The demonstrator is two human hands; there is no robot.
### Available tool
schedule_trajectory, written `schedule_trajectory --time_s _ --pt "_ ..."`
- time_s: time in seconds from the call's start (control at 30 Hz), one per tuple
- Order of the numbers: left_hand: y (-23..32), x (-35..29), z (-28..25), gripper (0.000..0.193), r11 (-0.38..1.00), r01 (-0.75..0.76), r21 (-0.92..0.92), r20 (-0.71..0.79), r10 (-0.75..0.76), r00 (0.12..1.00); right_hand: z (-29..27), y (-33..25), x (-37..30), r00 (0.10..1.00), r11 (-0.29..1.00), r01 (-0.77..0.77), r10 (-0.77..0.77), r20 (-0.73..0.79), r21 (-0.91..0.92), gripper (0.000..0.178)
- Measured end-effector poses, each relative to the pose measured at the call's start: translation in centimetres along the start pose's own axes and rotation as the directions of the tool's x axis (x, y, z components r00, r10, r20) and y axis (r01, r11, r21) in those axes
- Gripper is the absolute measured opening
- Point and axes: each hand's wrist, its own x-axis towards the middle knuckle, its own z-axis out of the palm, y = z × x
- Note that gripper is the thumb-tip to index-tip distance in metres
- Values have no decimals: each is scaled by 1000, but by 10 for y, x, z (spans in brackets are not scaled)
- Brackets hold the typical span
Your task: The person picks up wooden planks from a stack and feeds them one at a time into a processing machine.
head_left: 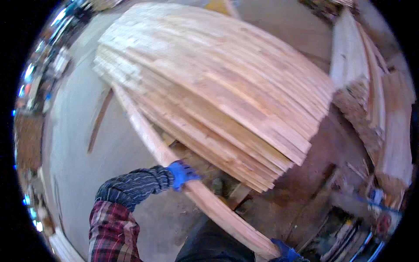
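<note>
Head view: from where I'm standing, the worker's got one long board in both mitts, running diag. past the body. L hand, gloved blue, is closed over it approx. midway, fingers wrapped across the top. R hand, same blue, is at the near end, below & right of the L grip; it looks clamped there, tho the pic edge crops it, so can't tell exactly how the fingers sit.

Beyond the L grip, the board's far end runs up-left to the near-left corner of the stack; can't tell if it's touching or just beside. The stack itself is ahead & right of the L grip, boards laid side by side in layers, ends uneven. A bearer pokes out under it, b/w the two grips & just beyond the board. Left of the far end, a loose stick lies on the floor. Well off to the right of both grips, more timber.

Step in hand, I'd judge: handling a single board alongside the stack, w/ the board held clear of the worker's leg. Next move, IMO, calls for both hands working tog., L taking the weight, R steering the near end, & an eye on the far tip so it doesn't snag the stack's corner.
</note>
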Motion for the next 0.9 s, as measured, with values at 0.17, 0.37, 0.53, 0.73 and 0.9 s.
schedule_trajectory --time_s 0.17,0.37,0.53,0.73,0.9 --pt "-4 33 27 82 986 -148 -70 394 164 904 33 19 -90 987 979 -53 22 -157 -197 107" --pt "75 -5 16 68 985 -96 144 81 85 993 77 40 -129 902 899 -206 22 -430 -387 98" --pt "193 -23 -26 88 954 -23 297 -95 54 994 86 101 -203 720 875 -259 -107 -686 -409 104" --pt "318 -9 -48 97 911 183 370 -226 -103 969 84 152 -281 284 838 -495 -94 -954 -230 105" --pt "475 44 -99 101 945 13 326 -475 152 867 75 150 -284 124 856 -328 -379 -917 -399 103"
